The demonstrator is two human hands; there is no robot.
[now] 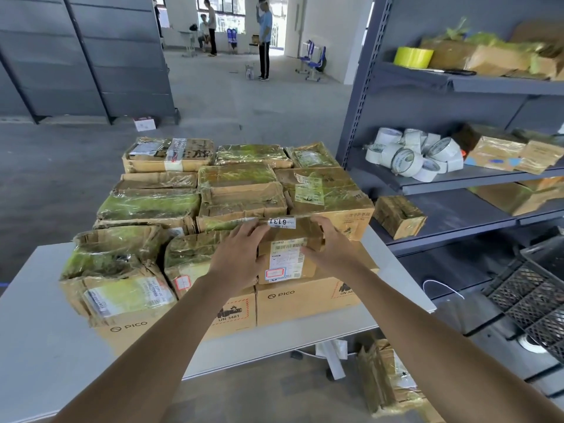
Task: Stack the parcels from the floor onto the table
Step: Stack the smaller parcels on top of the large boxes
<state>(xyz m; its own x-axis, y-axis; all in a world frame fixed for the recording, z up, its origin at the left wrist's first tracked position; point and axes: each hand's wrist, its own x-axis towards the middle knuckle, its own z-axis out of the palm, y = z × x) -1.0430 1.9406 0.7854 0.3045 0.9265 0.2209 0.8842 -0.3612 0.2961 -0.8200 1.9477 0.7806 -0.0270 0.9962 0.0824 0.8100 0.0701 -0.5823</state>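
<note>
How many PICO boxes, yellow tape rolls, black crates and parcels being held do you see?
Brown cardboard PICO boxes: 2
Yellow-green tape roll: 1
Black plastic mesh crate: 1
Small brown labelled parcel between left hand and right hand: 1
Total: 5

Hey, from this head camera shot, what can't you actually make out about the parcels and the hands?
- Small parcel: its sides are covered by the left hand and right hand, so the grip is unclear.
- Its label text: too small to read, apart from "6131".
- Parcel on the floor: partly hidden by the table.
- Crate: cut off by the right edge.
</note>
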